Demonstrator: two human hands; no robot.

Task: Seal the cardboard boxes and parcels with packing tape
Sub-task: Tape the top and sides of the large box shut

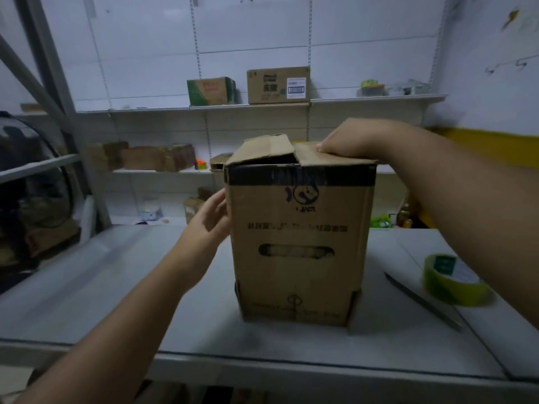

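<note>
A tall brown cardboard box (300, 237) with a dark band near its top stands upright on the grey table (116, 287). My right hand (350, 139) lies on the box's right top flap and presses it down flat. The left top flap (264, 150) sticks up slightly, leaving a gap. My left hand (208, 218) rests with straight fingers against the box's left side. A roll of yellow-green packing tape (450, 279) lies on the table to the right of the box, with no hand on it.
A dark thin blade-like tool (423, 301) lies on the table between box and tape roll. White wall shelves behind hold a brown carton (278, 86), a green carton (211, 90) and several small boxes (145, 157). A dark bulky object (32, 193) stands at left.
</note>
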